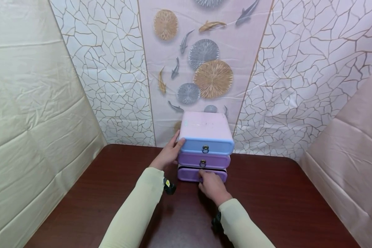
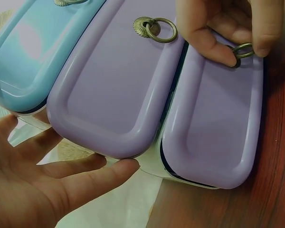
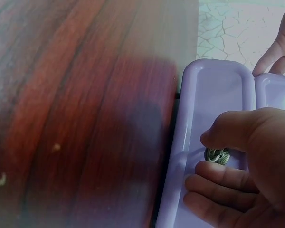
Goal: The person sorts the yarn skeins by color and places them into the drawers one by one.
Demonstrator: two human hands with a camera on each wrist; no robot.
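A small three-tier drawer box with a pale pink top stands near the table's back edge. Its top drawer is blue; the middle drawer and bottom drawer are purple. Each front bears a bronze ring pull. My left hand rests against the box's left side, fingers spread and mostly straight. At the bottom drawer, thumb and forefinger of my right hand pinch its ring pull. A narrow dark gap shows along that drawer's top edge, so it sits slightly out.
Dark red-brown wood forms the table under the box. Behind it hangs a patterned cloth with fish and round motifs. Plain beige cloth walls stand on both sides.
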